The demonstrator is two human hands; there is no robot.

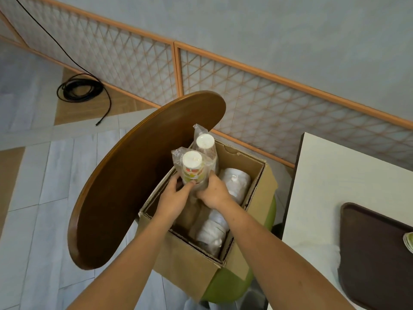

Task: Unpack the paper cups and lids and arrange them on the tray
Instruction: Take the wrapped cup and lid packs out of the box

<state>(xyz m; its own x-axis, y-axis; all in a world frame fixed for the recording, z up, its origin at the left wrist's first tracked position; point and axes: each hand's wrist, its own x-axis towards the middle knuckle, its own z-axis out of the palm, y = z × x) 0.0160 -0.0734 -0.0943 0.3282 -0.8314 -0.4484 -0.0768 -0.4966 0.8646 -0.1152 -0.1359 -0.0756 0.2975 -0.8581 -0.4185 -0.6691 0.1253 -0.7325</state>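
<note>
While they reach into the cardboard box (185,271), my left grip (176,195) and right grip (213,191) both clasp one wrapped sleeve of paper cups (192,168), upright at the box's far corner; I see bagged lids (235,182) inside and the tray (368,253) on the table (335,175), well apart.

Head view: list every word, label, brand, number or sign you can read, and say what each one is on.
No text can be read anywhere in this view.
Front sleeve of paper cups, gripped by the left hand and the right hand: red, yellow and green print, too blurred to read.
Cardboard box: no print shows.
Tray: no print shows.
</note>
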